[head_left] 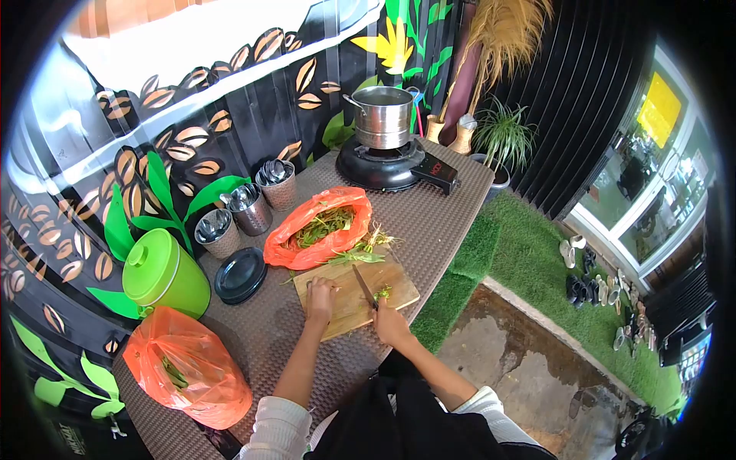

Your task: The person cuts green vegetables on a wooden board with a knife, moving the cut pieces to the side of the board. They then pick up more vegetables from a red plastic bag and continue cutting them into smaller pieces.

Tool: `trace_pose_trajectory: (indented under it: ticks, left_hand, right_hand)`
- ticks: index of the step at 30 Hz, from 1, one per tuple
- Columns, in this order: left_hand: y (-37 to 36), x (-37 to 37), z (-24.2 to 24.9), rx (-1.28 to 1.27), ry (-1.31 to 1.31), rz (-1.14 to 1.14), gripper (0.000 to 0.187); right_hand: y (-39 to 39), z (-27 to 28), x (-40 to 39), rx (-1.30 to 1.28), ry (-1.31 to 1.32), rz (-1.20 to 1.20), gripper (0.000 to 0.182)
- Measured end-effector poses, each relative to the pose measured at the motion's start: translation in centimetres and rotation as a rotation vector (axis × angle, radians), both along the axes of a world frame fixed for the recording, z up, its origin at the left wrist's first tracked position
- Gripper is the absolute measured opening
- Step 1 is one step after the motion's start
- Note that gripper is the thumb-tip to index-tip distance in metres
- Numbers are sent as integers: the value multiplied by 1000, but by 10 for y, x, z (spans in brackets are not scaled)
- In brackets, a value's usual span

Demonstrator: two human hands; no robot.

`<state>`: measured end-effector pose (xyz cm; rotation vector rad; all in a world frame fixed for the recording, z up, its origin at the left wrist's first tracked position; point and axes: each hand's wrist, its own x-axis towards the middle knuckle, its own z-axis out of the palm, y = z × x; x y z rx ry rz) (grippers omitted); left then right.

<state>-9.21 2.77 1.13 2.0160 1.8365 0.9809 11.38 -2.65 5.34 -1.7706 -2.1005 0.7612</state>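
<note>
My right hand (392, 325) is wrapped round the handle of a knife (363, 284), whose blade points away from me over a wooden cutting board (349, 295). Beside the blade lies a small heap of chopped greens (382, 293). On the left part of the board rests my left hand (320, 298), its fingers curled together; I cannot make out what, if anything, is in them. Leafy green stems (360, 256) lie across the board's far edge. Just behind it, an orange plastic bag (287, 251) stands open, full of leafy greens (326, 228).
A metal pot (382, 123) sits on a black portable stove (379, 168) at the far end. Along the wall stand cutlery cups (251, 211), dark stacked plates (241, 274) and a green lidded container (166, 277). Another orange bag (192, 376) is at the near left.
</note>
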Motion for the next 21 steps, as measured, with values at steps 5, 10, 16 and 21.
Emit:
trace_pose_trajectory:
  ticks: [5, 10, 16, 21]
  left_hand:
    - [-24, 17, 23, 229, 231, 108, 8]
    - [-39, 30, 9, 103, -19, -33, 9]
    - [-39, 57, -9, 81, -268, -137, 12]
    - [-44, 62, -8, 129, -312, -77, 11]
  right_hand:
    - [-21, -9, -16, 2, 3, 24, 32]
    - [-9, -12, -5, -9, -36, -43, 31]
    - [-3, -1, 9, -41, -20, 26, 28]
    - [-8, -1, 5, -37, -57, 25, 27]
